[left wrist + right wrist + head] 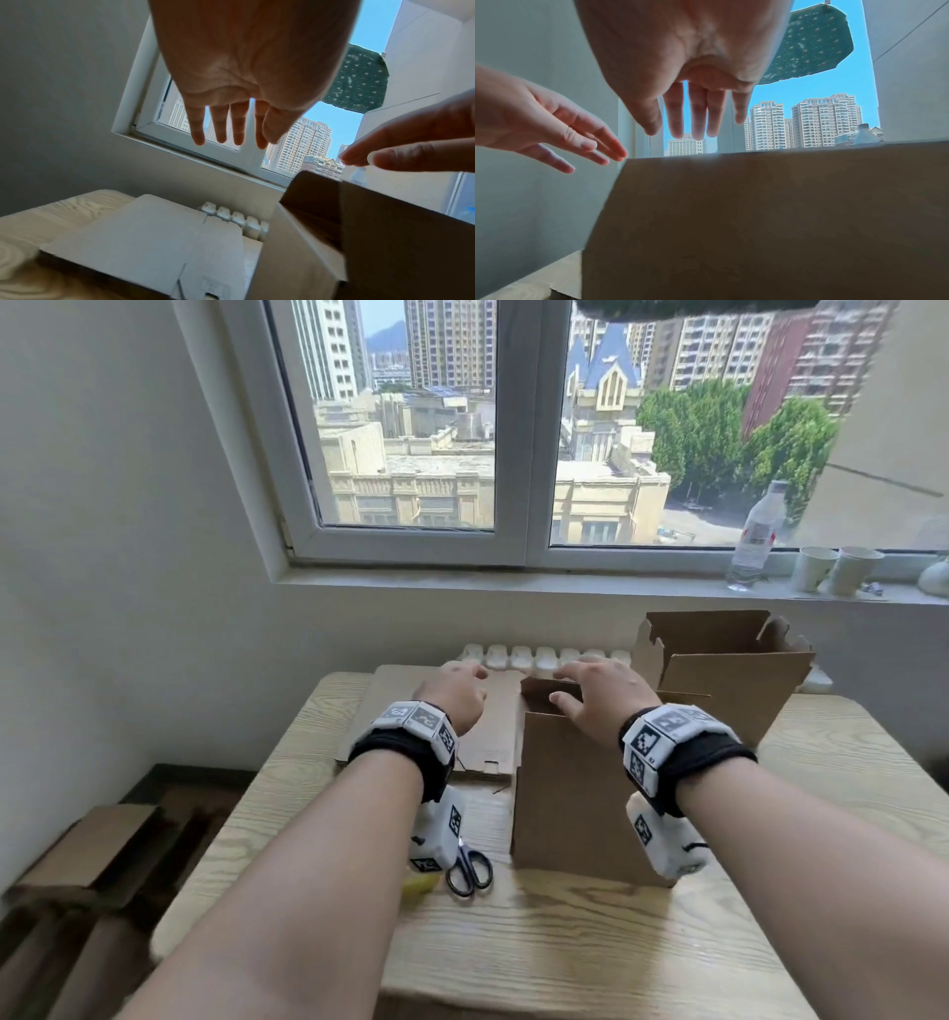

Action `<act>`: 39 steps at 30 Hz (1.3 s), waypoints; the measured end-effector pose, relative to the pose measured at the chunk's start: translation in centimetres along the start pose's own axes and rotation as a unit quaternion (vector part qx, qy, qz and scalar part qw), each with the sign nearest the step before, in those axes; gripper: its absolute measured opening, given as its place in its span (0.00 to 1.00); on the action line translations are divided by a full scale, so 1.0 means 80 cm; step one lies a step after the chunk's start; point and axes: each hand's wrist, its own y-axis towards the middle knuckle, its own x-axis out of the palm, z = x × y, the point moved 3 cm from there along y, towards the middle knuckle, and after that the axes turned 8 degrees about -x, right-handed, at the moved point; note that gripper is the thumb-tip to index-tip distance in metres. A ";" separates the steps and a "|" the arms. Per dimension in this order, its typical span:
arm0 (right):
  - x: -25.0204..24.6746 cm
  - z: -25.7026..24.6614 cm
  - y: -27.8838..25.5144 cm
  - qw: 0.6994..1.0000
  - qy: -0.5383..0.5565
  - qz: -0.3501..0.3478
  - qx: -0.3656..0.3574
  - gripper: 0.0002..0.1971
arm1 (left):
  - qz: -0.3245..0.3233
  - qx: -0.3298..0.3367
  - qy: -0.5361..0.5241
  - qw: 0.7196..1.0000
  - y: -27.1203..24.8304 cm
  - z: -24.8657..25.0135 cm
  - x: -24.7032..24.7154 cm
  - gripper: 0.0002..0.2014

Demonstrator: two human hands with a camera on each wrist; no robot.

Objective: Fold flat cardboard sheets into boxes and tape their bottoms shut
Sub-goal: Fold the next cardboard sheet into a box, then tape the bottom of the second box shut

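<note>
Flat cardboard sheets [436,731] are lying at the table's [590,942] left rear. My left hand [454,693] is hovering above them, fingers straight and spread, holding nothing. Scissors [468,868] are lying near the front edge. The upright box [575,793] is standing mid-table; my right hand [601,698] is hanging over its open top, fingers extended, gripping nothing. A second folded box [729,670] is standing behind, to the right.

Right hand [680,60] fingers straight above box [757,223] rim, apparently not touching; left hand [539,125] beside.
</note>
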 end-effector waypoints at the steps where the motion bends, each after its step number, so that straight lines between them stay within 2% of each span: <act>1: 0.003 -0.012 0.007 1.000 0.007 0.005 -0.011 0.17 | 0.000 -0.010 0.000 1.000 0.000 -0.013 -0.005 0.18; 8: 0.058 -0.102 0.053 0.997 0.033 0.007 -0.068 0.13 | -0.009 -0.070 -0.010 0.997 -0.009 -0.127 -0.026 0.13; 15: 0.167 -0.152 0.071 0.990 0.042 -0.127 -0.048 0.11 | -0.058 -0.134 -0.047 0.988 -0.015 -0.248 0.004 0.10; 20: 0.243 -0.170 0.066 0.979 0.047 -0.195 -0.024 0.09 | -0.098 -0.163 -0.068 0.979 -0.016 -0.304 0.044 0.08; 24: 0.295 -0.180 0.055 0.964 0.048 -0.261 0.000 0.11 | -0.142 -0.176 -0.076 0.971 -0.015 -0.334 0.077 0.09; 27: 0.327 -0.187 0.048 0.951 0.056 -0.303 0.004 0.19 | -0.161 -0.181 -0.082 0.967 -0.014 -0.353 0.097 0.09; 30: 0.350 -0.192 0.044 0.945 0.007 -0.327 -0.022 0.25 | -0.174 -0.186 -0.089 0.963 -0.013 -0.364 0.113 0.08; 32: 0.357 -0.194 0.044 0.945 -0.007 -0.326 -0.025 0.24 | -0.179 -0.185 -0.096 0.961 -0.012 -0.367 0.121 0.08; 36: 0.357 -0.203 0.044 0.948 0.045 -0.316 -0.009 0.11 | -0.192 -0.175 -0.090 0.961 -0.008 -0.366 0.126 0.09; 39: 0.343 -0.199 0.047 0.950 0.118 -0.282 0.065 0.11 | -0.205 -0.148 -0.066 0.965 -0.004 -0.358 0.120 0.25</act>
